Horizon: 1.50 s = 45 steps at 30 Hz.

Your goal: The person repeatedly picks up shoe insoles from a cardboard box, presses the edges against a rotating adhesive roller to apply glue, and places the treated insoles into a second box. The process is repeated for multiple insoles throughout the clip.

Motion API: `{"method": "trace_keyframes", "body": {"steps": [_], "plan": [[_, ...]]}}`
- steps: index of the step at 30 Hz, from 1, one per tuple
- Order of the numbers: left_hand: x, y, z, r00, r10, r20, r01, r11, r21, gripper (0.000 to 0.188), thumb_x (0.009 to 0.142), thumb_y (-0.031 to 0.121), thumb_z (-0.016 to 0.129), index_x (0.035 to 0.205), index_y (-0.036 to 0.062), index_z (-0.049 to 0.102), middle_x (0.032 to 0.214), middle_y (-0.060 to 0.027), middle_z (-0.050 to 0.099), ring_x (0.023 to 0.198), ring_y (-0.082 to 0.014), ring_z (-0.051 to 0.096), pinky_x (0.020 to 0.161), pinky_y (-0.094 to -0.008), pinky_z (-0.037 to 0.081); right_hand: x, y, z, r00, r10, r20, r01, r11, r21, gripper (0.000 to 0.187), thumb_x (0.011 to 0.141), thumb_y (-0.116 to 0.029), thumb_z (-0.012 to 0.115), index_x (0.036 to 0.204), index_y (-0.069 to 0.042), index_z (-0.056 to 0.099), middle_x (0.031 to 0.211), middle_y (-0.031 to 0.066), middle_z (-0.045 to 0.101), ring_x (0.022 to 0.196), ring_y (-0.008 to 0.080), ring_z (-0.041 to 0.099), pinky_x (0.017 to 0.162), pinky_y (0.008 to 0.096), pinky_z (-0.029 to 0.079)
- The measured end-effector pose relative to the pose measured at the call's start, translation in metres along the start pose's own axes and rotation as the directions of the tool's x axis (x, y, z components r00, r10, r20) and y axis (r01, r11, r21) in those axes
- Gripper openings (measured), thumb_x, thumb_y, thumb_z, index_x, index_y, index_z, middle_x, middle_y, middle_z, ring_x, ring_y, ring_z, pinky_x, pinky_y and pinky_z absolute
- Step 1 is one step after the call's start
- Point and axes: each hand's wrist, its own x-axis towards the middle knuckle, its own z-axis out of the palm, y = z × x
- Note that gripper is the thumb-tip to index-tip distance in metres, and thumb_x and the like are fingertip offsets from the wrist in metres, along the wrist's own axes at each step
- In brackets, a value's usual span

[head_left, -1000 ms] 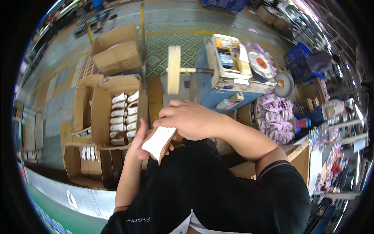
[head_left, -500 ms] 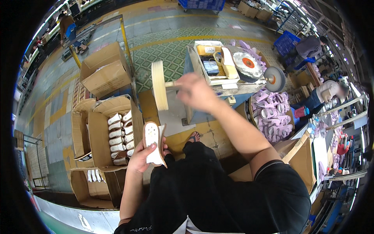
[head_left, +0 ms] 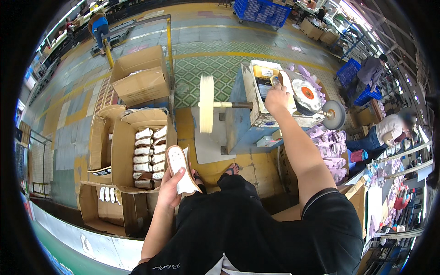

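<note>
My left hand [head_left: 169,189] grips a white sandal sole [head_left: 177,161] with a brown edge, thumb on its upper face. The sole is tilted, and small holes show near its far end. My right hand [head_left: 278,100] reaches forward into a white box [head_left: 255,97] on the machine. Its fingers are closed around the handle of a pair of scissors [head_left: 275,81], mostly hidden under the hand. Beside that hand lies a white and tan sole [head_left: 285,81]. A yellow block and a dark blue pack share the box.
Left of the machine, a pale wheel [head_left: 206,104] sticks out on a shaft. A buffing wheel [head_left: 308,98] and grey disc [head_left: 335,112] sit right. Purple sandals [head_left: 331,149] fill the area below. A carton [head_left: 117,158] holds white soles. People work farther off.
My right hand has moved from beside the pale wheel to the scissors in the box, to the right. My left hand still holds the sole. The view has shifted slightly.
</note>
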Motion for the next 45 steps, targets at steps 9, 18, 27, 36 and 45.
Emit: {"method": "trace_keyframes", "body": {"steps": [9, 18, 27, 36, 45], "plan": [[0.011, -0.010, -0.001, 0.989, 0.111, -0.096, -0.101, 0.989, 0.106, 0.069, 0.109, 0.023, 0.081, 0.162, -0.0053, 0.049, 0.144, -0.0162, 0.071, 0.127, -0.0240, 0.072, 0.107, -0.0406, 0.060, -0.107, -0.058, -0.096, 0.951, -0.298, -0.080, 0.191, 0.366, 0.911, 0.017, 0.115, -0.017, 0.066, 0.117, 0.000, 0.069, 0.112, 0.0195, 0.070, 0.106, 0.0360, 0.069, 0.098, 0.0441, 0.055], [0.016, -0.020, 0.002, 0.924, 0.260, 0.281, -0.277, 0.960, 0.024, 0.100, 0.098, 0.045, 0.095, 0.167, -0.0052, 0.042, 0.152, -0.0128, 0.065, 0.141, -0.0203, 0.063, 0.119, -0.0377, 0.052, -0.239, -0.168, -0.141, 0.802, -0.576, -0.158, 0.356, 0.248, 0.901, 0.009, 0.108, -0.006, 0.068, 0.109, 0.003, 0.066, 0.110, 0.0230, 0.065, 0.102, 0.0456, 0.067, 0.093, 0.0499, 0.055], [0.021, -0.030, -0.012, 0.922, 0.387, -0.036, -0.251, 0.664, 0.704, 0.066, 0.099, 0.035, 0.091, 0.143, -0.0026, 0.061, 0.119, -0.0187, 0.078, 0.110, -0.0278, 0.077, 0.093, -0.0446, 0.062, -0.266, -0.168, -0.160, 0.644, -0.748, -0.161, 0.352, 0.103, 0.930, 0.016, 0.117, -0.013, 0.060, 0.108, 0.000, 0.064, 0.108, 0.0177, 0.062, 0.101, 0.0401, 0.065, 0.095, 0.0460, 0.053], [-0.001, -0.027, -0.025, 0.879, 0.410, 0.244, -0.319, 0.124, 0.940, 0.055, 0.099, 0.033, 0.085, 0.137, 0.0022, 0.061, 0.129, -0.0246, 0.071, 0.123, -0.0458, 0.069, 0.105, -0.0549, 0.053, -0.210, -0.169, -0.134, 0.604, -0.735, 0.309, -0.620, -0.189, 0.762, 0.038, 0.113, -0.016, 0.068, 0.149, -0.005, 0.072, 0.086, -0.0042, 0.058, 0.079, 0.0093, 0.064, 0.076, 0.0306, 0.061], [-0.025, -0.003, -0.039, 0.806, 0.393, 0.444, -0.487, 0.012, 0.873, 0.060, 0.096, 0.025, 0.088, 0.144, 0.0032, 0.059, 0.135, -0.0212, 0.070, 0.128, -0.0435, 0.067, 0.109, -0.0522, 0.051, -0.213, -0.164, 0.010, 0.130, -0.884, 0.449, -0.888, -0.305, -0.343, 0.052, 0.114, -0.011, 0.062, 0.158, 0.012, 0.044, 0.086, -0.0022, 0.058, 0.077, 0.0150, 0.063, 0.086, 0.0378, 0.057]]}}
